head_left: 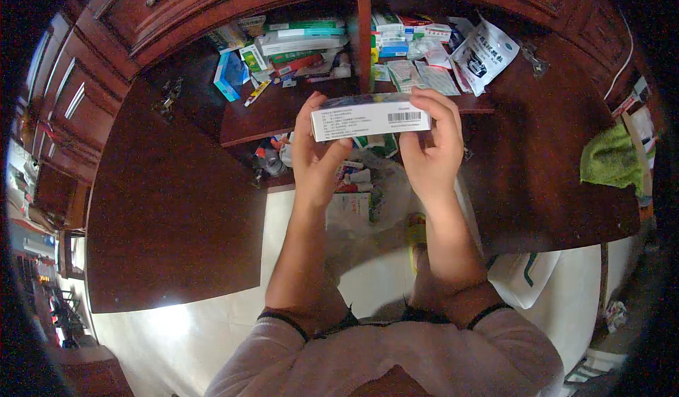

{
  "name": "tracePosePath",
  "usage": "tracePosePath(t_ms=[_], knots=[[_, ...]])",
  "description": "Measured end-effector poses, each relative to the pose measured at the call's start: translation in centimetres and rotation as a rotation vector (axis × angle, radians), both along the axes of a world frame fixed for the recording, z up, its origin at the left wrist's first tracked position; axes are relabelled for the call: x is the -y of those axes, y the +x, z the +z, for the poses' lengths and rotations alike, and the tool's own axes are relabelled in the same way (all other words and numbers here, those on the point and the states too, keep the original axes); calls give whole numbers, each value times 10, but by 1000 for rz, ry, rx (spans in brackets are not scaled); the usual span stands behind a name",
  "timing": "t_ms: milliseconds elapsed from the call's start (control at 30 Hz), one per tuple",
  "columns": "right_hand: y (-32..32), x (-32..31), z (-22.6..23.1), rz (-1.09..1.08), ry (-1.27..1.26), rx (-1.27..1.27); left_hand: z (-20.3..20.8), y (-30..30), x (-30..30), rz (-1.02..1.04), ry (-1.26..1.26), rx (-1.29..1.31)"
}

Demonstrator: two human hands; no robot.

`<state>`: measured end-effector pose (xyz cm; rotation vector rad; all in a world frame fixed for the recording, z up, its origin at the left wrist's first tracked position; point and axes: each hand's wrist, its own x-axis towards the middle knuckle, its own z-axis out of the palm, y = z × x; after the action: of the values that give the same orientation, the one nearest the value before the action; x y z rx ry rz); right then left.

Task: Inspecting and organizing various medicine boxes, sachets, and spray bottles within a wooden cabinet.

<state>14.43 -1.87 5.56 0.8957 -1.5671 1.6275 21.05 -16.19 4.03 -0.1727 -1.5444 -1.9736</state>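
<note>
- Holding a white cardboard carton [371, 119] up in both hands, near the middle of the view, with a narrow printed side and a barcode turned toward the camera.
- Pinching the left end with the left hand [316, 158]: fingers wrapped around the end and upper corner, thumb against the lower edge.
- Pinching the right end with the right hand [435, 142]: fingers bent over the upper corner, thumb near the lower edge; cannot tell where the hidden fingertips press.
- Set apart, one hand at each end, with the middle of the printed side uncovered.
- Raised before the front edge of a dark reddish-brown shelf [262, 117], below its upright divider [365, 43] in the view; tilted slightly, left end a little lower.
- Crowded left of the divider with a long white-and-green box [304, 41], a red box [297, 64], a blue-and-white box [230, 75] and a slim yellow box [257, 94].
- Heaped right of the divider with small cartons, a blue box [394, 49], printed leaflets [438, 78] and a white pouch [484, 54] leaning at the far right.
- Flanked by a left cabinet door [177, 206] and a right cabinet door [544, 163], both swung open.
- Stocked below the shelf with more packages and a clear plastic bag [378, 199], seen between the forearms.
- Edged at the right by a green cloth [608, 158] beside the door, with a white bag [523, 277] lower down, near the pale floor [177, 347].
</note>
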Motion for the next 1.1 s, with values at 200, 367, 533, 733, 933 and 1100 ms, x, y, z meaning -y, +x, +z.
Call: tracePosePath(t_ms=[200,367,533,733,933,1100], knots=[[0,1,-2,-39,18,12,2,0,0,-24,24,-46],[0,0,2,-25,14,19,4,1,-3,12,23,9],[-2,3,-3,-34,15,12,-7,-5,0,84,-18,-28],[1,-1,-1,-24,8,24,-5,-5,-3,34,42,2],[-1,1,-2,-23,19,15,-5,-6,-3,52,28,-53],[1,2,-1,-26,22,20,-8,-7,1,73,7,-42]])
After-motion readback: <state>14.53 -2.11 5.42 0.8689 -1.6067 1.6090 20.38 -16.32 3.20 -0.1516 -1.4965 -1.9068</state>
